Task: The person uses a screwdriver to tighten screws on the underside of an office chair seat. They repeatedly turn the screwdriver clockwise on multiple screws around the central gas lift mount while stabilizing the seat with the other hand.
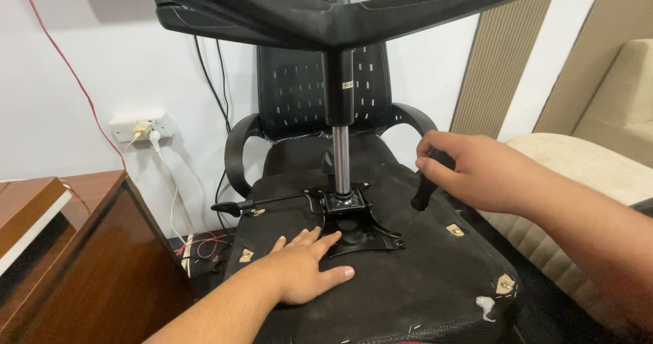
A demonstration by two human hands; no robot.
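Office chair [367, 249] is flipped: seat underside faces up and towards the camera, backrest [299, 89] and both armrests hang behind it against the white wall. It sits between a wooden cabinet [81, 249] on the left side and a beige sofa [578, 174] on the right.

Progress, judging from how things lie: the tilt mechanism plate [350, 218] is on the seat bottom, the gas lift column [341, 153] stands in it, and the star base [326, 11] sits on top of the column, filling the top of the view. The height lever [262, 201] sticks out to the left of the plate. So the main stack looks assembled. Several brass-coloured bracket tabs [454, 230] show on the fabric, and a bit of white stuffing [484, 305] pokes out near the front corner. Can't tell whether the plate bolts are tight, or whether the casters are fitted; they're out of frame.

Hands:
- left hand [306, 269] lies flat, palm down, fingers spread on the seat underside just in front of the plate. Holds nothing, just presses on the fabric.
- right hand [469, 170] is curled, fingers closed round a black handle [427, 187] that angles down to the seat right of the plate. Could be a tool or a second lever; its lower end is too dark to make out.

Both forearms come in from the bottom edge, right one higher.
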